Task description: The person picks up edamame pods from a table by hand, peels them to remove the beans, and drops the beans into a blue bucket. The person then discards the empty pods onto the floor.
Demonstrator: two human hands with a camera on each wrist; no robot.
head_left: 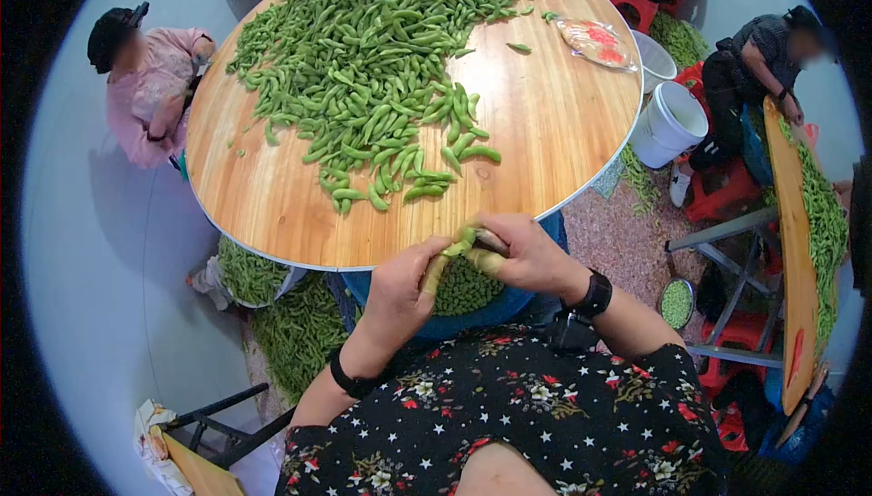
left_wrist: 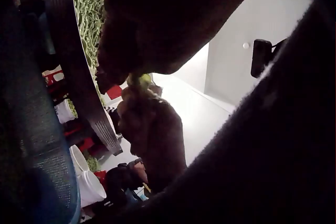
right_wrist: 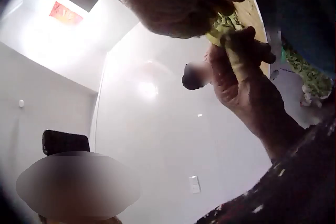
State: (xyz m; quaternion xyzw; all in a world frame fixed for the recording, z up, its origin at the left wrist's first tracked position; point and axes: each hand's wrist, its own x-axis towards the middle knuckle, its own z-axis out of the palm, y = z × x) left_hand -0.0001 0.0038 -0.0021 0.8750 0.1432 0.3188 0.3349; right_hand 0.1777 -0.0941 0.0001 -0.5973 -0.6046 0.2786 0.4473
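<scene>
Both hands meet at the near edge of the round wooden table (head_left: 536,169), above a blue basin of shelled beans (head_left: 468,289). Between them is a green pod (head_left: 461,243), pinched by the left hand (head_left: 400,287) at one side and by the right hand (head_left: 531,255) at the other. Yellowish coverings show on some fingers. The left wrist view shows the pod (left_wrist: 143,80) between two dark hands; the right wrist view shows it (right_wrist: 215,36) at the left hand's (right_wrist: 244,79) fingertips. A large heap of pods (head_left: 363,60) lies on the table.
A plastic-wrapped packet (head_left: 595,44) lies at the table's right side, with white buckets (head_left: 669,125) beyond the edge. More pods (head_left: 295,332) are piled below left. A person in pink (head_left: 154,96) is at the left; another (head_left: 767,64) works at a second table (head_left: 788,251) on the right.
</scene>
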